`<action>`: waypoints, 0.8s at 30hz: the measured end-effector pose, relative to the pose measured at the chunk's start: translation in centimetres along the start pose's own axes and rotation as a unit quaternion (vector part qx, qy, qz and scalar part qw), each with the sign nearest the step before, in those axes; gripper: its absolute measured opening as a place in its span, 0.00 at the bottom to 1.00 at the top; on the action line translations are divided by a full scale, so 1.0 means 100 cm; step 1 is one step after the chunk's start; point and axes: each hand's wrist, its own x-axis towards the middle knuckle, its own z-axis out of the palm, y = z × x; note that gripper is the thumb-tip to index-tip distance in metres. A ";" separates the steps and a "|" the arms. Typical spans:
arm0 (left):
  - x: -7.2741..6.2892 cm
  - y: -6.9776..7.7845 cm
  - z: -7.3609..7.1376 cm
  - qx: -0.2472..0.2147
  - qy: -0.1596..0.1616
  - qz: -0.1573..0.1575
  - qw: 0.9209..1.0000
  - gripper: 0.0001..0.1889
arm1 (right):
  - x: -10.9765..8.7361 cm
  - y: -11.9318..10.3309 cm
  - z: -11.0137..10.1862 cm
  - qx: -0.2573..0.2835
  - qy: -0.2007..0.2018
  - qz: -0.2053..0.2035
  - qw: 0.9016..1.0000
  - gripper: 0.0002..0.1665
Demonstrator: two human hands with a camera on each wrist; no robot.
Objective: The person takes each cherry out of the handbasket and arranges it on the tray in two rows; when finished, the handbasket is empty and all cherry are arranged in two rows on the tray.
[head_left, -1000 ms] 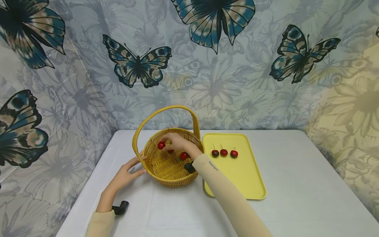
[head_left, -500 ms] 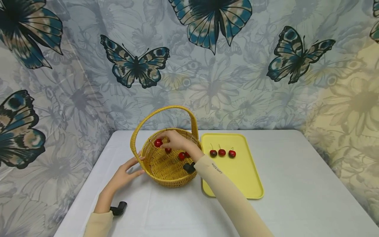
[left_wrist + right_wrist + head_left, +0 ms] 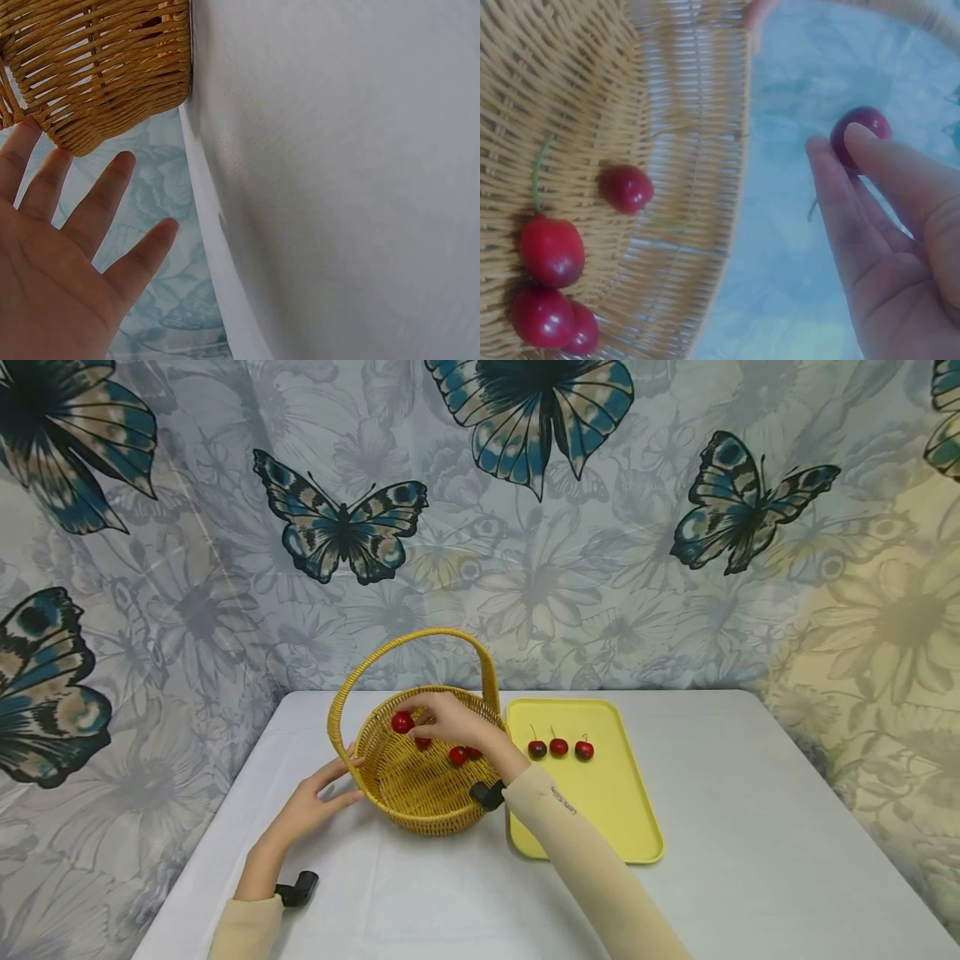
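Observation:
My right hand (image 3: 450,720) is over the wicker basket (image 3: 431,820), pinching a red cherry (image 3: 402,722) between thumb and fingers. The right wrist view shows that cherry (image 3: 864,133) at the fingertips, a green stem hanging below it. Several more cherries (image 3: 551,251) lie inside the basket, partly behind the hand in the head view. My left hand (image 3: 315,803) is spread at the basket's left side. In the left wrist view its straight fingers (image 3: 101,206) reach up to the woven wall, the upper fingertips right at the rim.
A yellow tray (image 3: 585,818) stands just right of the basket, with three stemmed cherries (image 3: 558,747) in a row near its far end. The basket's tall handle (image 3: 408,639) arches over it. A butterfly-patterned cloth (image 3: 540,602) hangs behind the white table (image 3: 750,827).
The head view has turned slightly right. My right wrist has shifted a little right and nearer, still pinching the cherry. The left hand stays against the basket.

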 end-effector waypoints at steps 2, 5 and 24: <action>0.000 0.000 0.000 -0.001 0.001 -0.003 1.000 0.30 | -0.003 0.000 0.001 0.008 0.004 -0.005 1.000 0.23; 0.000 0.000 0.000 0.001 0.003 -0.010 1.000 0.30 | -0.008 0.000 0.002 0.026 0.011 -0.016 0.999 0.24; 0.000 -0.001 0.000 0.001 -0.002 -0.003 1.000 0.30 | -0.038 0.010 0.010 0.109 0.070 -0.012 0.991 0.24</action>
